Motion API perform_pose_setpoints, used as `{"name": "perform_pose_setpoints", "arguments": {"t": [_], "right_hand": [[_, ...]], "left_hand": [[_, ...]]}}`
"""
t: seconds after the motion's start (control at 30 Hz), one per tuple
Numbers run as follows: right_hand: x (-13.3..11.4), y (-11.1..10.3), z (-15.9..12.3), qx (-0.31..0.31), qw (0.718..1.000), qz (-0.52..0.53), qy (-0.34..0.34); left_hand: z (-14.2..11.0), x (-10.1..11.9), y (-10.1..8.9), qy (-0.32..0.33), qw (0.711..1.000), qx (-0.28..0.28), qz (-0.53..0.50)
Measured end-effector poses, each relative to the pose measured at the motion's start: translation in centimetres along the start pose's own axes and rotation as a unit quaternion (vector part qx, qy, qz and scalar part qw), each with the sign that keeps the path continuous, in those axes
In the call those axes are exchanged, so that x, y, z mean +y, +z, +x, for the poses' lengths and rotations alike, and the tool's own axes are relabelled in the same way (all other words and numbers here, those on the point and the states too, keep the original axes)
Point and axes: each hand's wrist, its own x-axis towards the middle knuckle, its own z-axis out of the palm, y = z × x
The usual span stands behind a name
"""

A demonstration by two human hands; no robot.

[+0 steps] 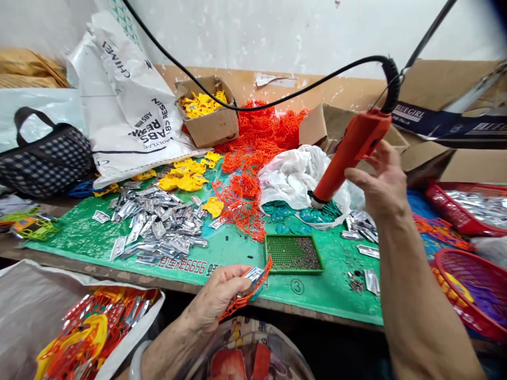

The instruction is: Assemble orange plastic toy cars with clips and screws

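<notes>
Near the table's front edge, my left hand (222, 290) pinches an orange plastic lattice piece (233, 306) with a shiny silver metal plate (254, 274) against it. Some teal shows along its lower side. My right hand (382, 182) is raised at a red electric screwdriver (344, 153), its thumb at the tool's edge and its fingers partly hidden behind it. The tool tilts with its tip down-left, hanging from a black cable (309, 84). Between the hands lies a green tray (273, 261) of small screws (307, 253).
Metal plates (158, 227) are piled left, with yellow pieces (186, 174) and orange lattices (245, 190) behind. A white plastic bag (297, 169) lies over teal parts (281, 211). Red baskets (471, 264) stand right; an open sack (24, 311) of parts sits front left. Cardboard boxes (214, 126) line the back.
</notes>
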Motion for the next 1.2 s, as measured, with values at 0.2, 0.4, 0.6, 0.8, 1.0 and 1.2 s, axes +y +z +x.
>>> {"name": "perform_pose_setpoints", "arguments": {"t": [0.2, 0.4, 0.6, 0.8, 1.0, 1.2], "right_hand": [[-2.8, 5.1, 2.5, -0.119, 0.979, 0.142, 0.086], [-4.3, 7.1, -2.8, -0.14, 0.963, 0.179, 0.143], [-2.4, 8.0, -10.9, -0.087, 0.974, 0.156, 0.141], [-2.4, 8.8, -13.1, -0.025, 0.97, 0.187, 0.152], [-2.1, 9.5, -13.0, -0.007, 0.969, 0.196, 0.15], [-1.3, 9.6, -13.2, -0.012, 0.972, 0.187, 0.139]], "left_hand": [[-0.6, -0.2, -1.3, 0.097, 0.991, 0.054, 0.073], [-0.3, -0.5, -1.9, 0.088, 0.993, 0.081, 0.021], [0.5, -1.2, -1.4, 0.079, 0.992, 0.096, -0.034], [0.5, -0.8, -0.6, 0.078, 0.991, 0.102, -0.039], [0.5, -1.2, -0.5, 0.089, 0.99, 0.109, 0.02], [0.7, -1.5, -0.5, 0.084, 0.991, 0.104, 0.021]]}}
